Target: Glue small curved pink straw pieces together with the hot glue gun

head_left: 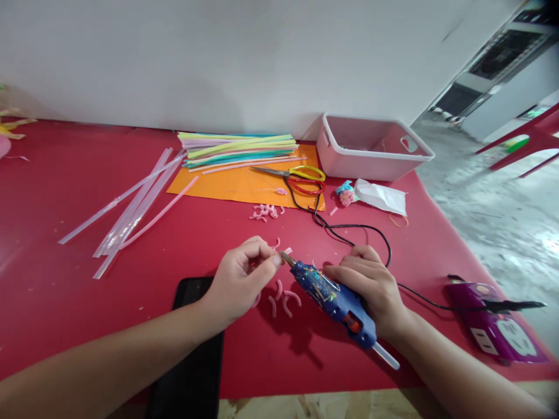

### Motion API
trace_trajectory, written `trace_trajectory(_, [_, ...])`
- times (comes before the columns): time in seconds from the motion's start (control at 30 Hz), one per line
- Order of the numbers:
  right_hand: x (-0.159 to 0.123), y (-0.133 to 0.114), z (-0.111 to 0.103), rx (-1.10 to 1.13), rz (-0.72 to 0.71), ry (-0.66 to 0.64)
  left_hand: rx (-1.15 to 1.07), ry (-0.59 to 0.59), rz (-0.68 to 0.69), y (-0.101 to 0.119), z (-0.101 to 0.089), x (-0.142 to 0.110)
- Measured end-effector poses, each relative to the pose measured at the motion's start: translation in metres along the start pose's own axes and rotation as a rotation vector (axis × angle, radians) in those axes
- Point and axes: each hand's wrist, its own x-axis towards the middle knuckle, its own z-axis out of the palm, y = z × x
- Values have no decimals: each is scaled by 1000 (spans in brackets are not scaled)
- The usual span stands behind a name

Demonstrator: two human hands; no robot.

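Note:
My right hand (pixel 371 285) is wrapped around a blue glue gun (pixel 334 299), its body spotted with dried glue and glitter. A clear glue stick (pixel 386 355) pokes out of the gun's back end. The metal nozzle (pixel 287 259) points left, right at the fingertips of my left hand (pixel 244 276). Those fingers are pinched on a small pink pipe cleaner piece, mostly hidden by them. Curved pink pipe cleaner pieces (pixel 292 302) lie on the red table below, and a small heap of pink pieces (pixel 266 212) sits farther back.
Scissors (pixel 301 176) and a bundle of coloured pipe cleaners (pixel 238 151) rest on an orange sheet (pixel 205 187). Clear glue sticks (pixel 140 209) lie left. A pink bin (pixel 371 157) stands behind. The black cord (pixel 364 226) runs near a purple power strip (pixel 498 326). A phone (pixel 192 361) lies under my left forearm.

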Motion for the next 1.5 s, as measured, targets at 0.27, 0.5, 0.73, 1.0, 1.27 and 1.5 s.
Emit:
trace_trajectory(0.27, [-2,0,2,16,34,24,-38,4,-20,2,1,0])
trace_trajectory(0.5, [0,0,0,-16,48,41,-21,36,-18,4,2,0])
trace_trajectory(0.73, [0,1,0,-34,63,40,-7,41,13,3,0,-1])
trace_trajectory(1.0, [-1,2,1,-27,70,26,-39,49,27,1,0,-1])
trace_trajectory(1.27, [-1,2,2,-45,108,25,-13,71,44,0,-2,-2])
trace_trajectory(1.5, [0,2,1,-34,97,32,-14,65,47,1,-1,-2])
